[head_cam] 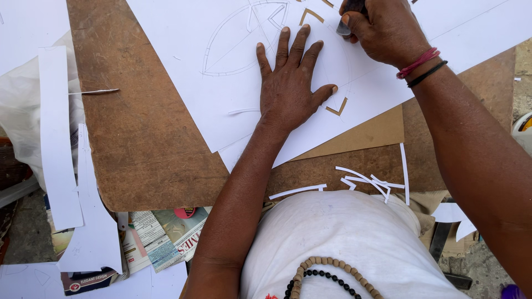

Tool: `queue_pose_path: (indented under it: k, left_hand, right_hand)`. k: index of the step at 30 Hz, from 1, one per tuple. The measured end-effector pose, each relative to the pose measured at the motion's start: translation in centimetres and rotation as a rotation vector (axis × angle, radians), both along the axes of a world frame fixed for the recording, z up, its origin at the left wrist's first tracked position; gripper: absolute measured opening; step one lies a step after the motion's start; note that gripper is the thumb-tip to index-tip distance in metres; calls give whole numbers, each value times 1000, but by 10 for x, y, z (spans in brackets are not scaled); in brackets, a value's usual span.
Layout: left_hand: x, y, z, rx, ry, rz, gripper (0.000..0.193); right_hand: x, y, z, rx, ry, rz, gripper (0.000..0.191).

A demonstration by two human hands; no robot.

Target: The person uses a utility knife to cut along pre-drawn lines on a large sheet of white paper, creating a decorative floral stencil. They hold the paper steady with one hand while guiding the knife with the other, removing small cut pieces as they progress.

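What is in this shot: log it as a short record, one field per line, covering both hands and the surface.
left hand: pressed flat, fingers spread, on the white sheet
right hand: gripping a small cutting tool against the sheet
sheet: pencilled curves, several slots cut through
surface: brown board
scraps: thin paper strips near the person's body
wrist: red and black threads

Looked like informal craft workshop: worn brown board (144,138) as tabletop, paper offcuts (368,181) at 5 o'clock, old newspapers (166,235) at 7.
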State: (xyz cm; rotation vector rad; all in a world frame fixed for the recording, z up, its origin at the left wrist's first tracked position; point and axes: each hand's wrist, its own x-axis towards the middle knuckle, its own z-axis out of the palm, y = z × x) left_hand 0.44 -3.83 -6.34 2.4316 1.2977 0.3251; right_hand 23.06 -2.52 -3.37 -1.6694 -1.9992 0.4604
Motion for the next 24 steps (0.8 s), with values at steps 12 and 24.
queue_pose_path:
  k: [12, 24]
  left_hand:
    - [2, 1, -4, 2, -7, 5, 90]
    - [3, 2, -9, 0, 3, 6, 91]
  right_hand:
    - [0, -14, 0, -12, 65, -33, 14]
    - [0, -33, -3, -21, 81, -75, 13]
